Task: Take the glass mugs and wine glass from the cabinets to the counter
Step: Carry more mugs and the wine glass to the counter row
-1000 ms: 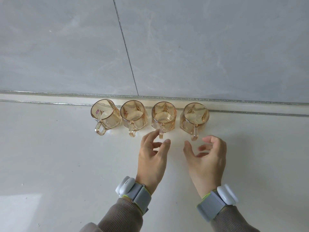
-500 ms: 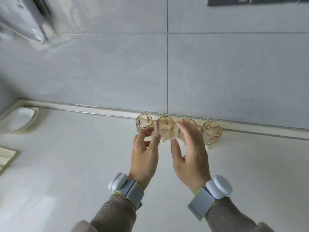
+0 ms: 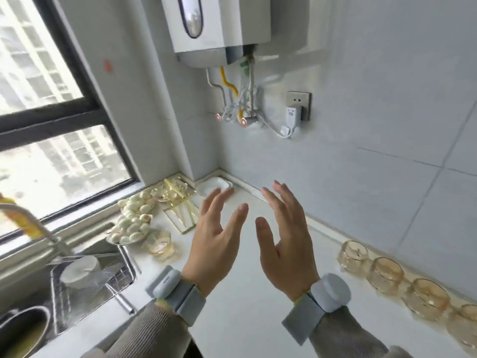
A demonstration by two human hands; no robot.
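White counter (image 3: 240,319) in a kitchen corner, grey tiled wall behind, window on my left. Frame is motion-blurred.

Four amber glass mugs (image 3: 387,275) stand in a row on the counter along the wall, at my right, close together, upright as far as I can tell. I read those as delivered. No wine glass in view, no cabinet in view, so I judge the mugs part done and the wine glass left to fetch. Can't confirm whether more mugs remain in the cabinets.

My left hand (image 3: 215,239) and right hand (image 3: 285,236) are both raised over the counter, fingers spread, holding nothing. Both well clear of the mugs, which sit off to the right of the right hand.

Further out: another small amber glass piece (image 3: 158,245) beside the sink (image 3: 85,288), too blurred to call it a mug. A plate of pale round items (image 3: 134,223) behind it, glass trays (image 3: 178,205) toward the corner. Water heater (image 3: 219,24) with hoses on the wall above, socket (image 3: 299,104) to its right.

Next I'd expect a turn toward the cabinets, hands free for it.
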